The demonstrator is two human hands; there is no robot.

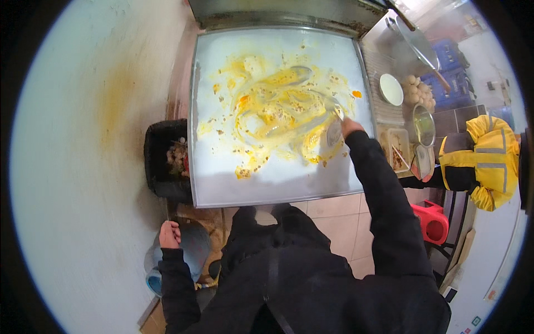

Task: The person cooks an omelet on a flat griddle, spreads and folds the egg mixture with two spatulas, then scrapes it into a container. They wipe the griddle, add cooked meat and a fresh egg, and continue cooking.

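Before me stands a shiny metal-topped table (273, 183), its middle smeared with a yellow, egg-like mixture (292, 104) with brown bits and brighter orange spots. At the right part of the smear, my right hand (351, 126) grips a pale, shiny utensil (339, 112) low over the tabletop. Glare and the mixture hide the exact shape of its working end. My left hand (170, 234) hangs down by the wall, fingers curled in, with nothing visible in it. Below that hand is a grey-blue gas cylinder (194, 246).
A black bin (156, 158) with food waste adjoins the table's left edge. Along the right stand a white bowl (391, 89), eggs (418, 92), a metal bowl (431, 125) and a plastic container (394, 135). A person in a yellow jacket (496, 160) works there, near a red stool (421, 215).
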